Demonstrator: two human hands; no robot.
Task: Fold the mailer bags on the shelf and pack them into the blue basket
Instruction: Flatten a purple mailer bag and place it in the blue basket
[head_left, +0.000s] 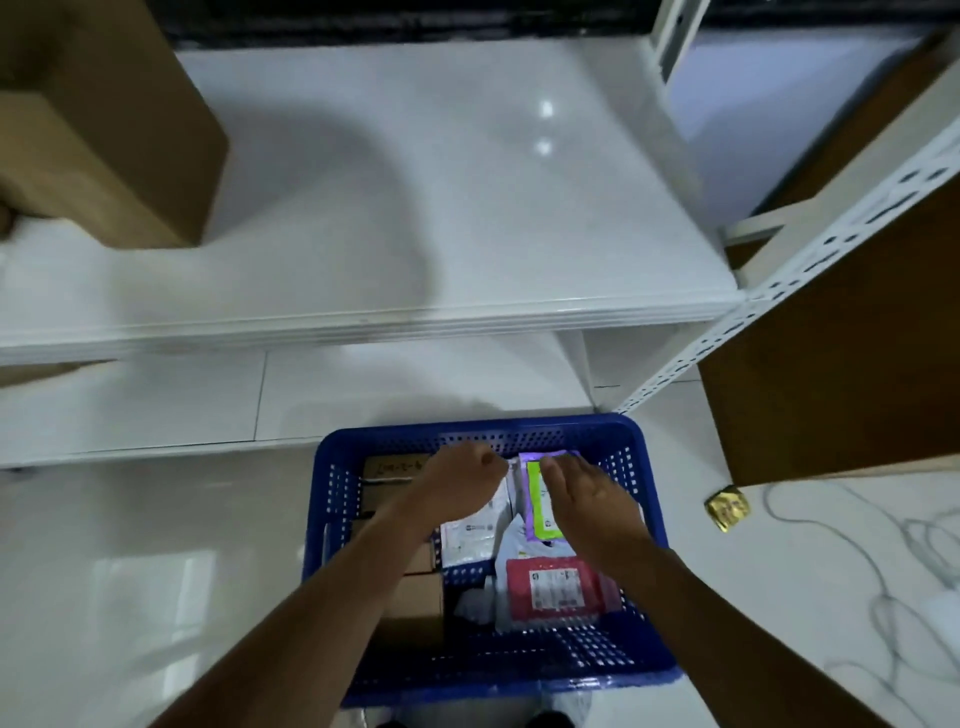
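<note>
Right hand (587, 501) is down in the basket, fingers straight and close together, laid flat on the purple mailer bag (535, 522) with the bright green label. That bag lies at the far right of the blue basket (332, 499), just beside the back wall. The left hand (462, 483) is right next to it, fingers curled in with the thumb tucked against them, sitting over the top edge of the white mailer bag (475, 538). Whether it is actually pinching that edge, I cannot tell. The two hands are close, almost knuckle to fingertip, both forearms reaching in from the near side.

Nearer in the basket there's a red mailer bag (556, 590) with a printed label, lying on a grey mailer bag (511, 545). The left half of the basket holds brown cardboard boxes (415, 603), and the one at the back has handwriting on it. The basket sits on the glossy white floor (156, 545), just in front of the white shelf (415, 182).

Up on the shelf's left end is a big cardboard box (104, 130). The perforated white upright (779, 280) runs down the right side, with a brown board (831, 389) beyond it. On the floor to the right lie a small gold packet (727, 506) and a loose white cable (857, 545).
</note>
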